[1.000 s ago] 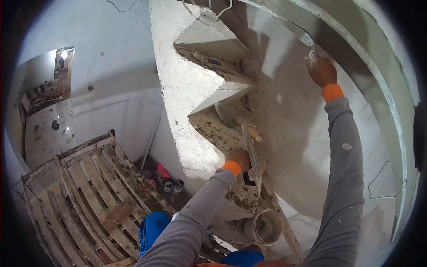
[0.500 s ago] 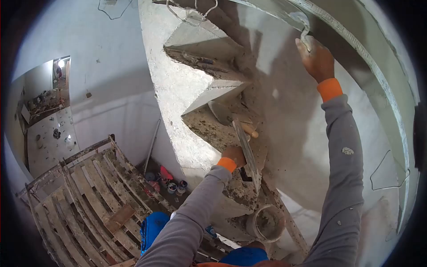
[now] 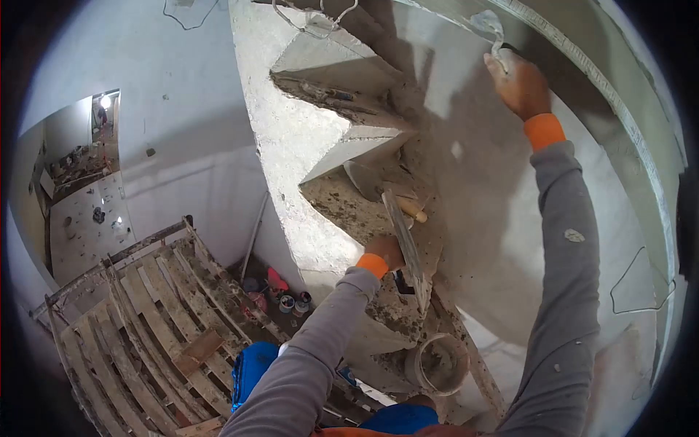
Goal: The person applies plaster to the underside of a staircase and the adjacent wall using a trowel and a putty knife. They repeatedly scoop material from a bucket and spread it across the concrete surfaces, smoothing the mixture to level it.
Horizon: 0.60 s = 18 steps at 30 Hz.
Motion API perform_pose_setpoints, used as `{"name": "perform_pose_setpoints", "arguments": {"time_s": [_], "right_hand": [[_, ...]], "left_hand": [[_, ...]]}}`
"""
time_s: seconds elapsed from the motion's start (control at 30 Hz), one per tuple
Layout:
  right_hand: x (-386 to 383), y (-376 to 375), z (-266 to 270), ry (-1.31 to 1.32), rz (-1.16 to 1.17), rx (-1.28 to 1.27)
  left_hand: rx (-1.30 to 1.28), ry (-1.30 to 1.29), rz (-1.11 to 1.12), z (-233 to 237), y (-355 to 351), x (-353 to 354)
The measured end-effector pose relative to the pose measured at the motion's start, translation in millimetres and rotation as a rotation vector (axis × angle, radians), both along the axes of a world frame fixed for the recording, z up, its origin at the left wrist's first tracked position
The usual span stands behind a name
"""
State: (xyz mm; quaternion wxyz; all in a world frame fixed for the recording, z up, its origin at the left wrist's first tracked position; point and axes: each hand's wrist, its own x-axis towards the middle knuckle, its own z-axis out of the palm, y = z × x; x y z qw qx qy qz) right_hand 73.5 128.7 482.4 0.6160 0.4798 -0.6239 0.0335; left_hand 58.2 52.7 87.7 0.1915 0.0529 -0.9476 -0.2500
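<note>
My right hand (image 3: pixel 521 86) is raised at the upper right, its fingers closed round the handle of a small trowel (image 3: pixel 486 23). The trowel's blade is at the wall just below a curved edge strip (image 3: pixel 582 62). Lower down, my left hand (image 3: pixel 386 251) grips a plastering float (image 3: pixel 408 244), which I see nearly edge-on, tilted upright over a stair step. A dark handle bracket shows below that hand; the fingers are mostly hidden. Behind the float, a larger trowel with a wooden handle (image 3: pixel 414 211) lies on the mortar-covered step (image 3: pixel 338 200).
A bucket (image 3: pixel 415 368) with grey mortar stands below the steps. Slatted wooden scaffolding (image 3: pixel 138 313) fills the lower left. Small paint cans (image 3: pixel 287 302) sit on the floor by the wall. Bent wires (image 3: pixel 633 309) hang at right and above.
My right hand and the small trowel have moved slightly upward along the wall. The left hand keeps the float in much the same place. The whole view has shifted a little.
</note>
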Motion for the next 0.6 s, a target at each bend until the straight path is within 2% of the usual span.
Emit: {"name": "perform_pose_setpoints", "arguments": {"time_s": [0.23, 0.33, 0.5, 0.6], "right_hand": [[-5.4, 52.8, -13.6, -0.125, 0.109, -0.029], [0.4, 36.7, -17.0, -0.031, 0.199, 0.000], [11.0, -15.1, 0.5, -0.103, -0.050, 0.023], [-4.5, -17.0, 10.3, -0.096, -0.191, 0.035]], "left_hand": [[0.054, -0.063, 0.030, -5.0, -2.2, -5.0], [0.056, -0.021, -0.001, -4.6, -2.5, -5.6], [0.039, -0.033, 0.012, 4.2, 0.3, 7.3], [0.015, -0.001, 0.011, 1.1, -1.7, 6.0]]}}
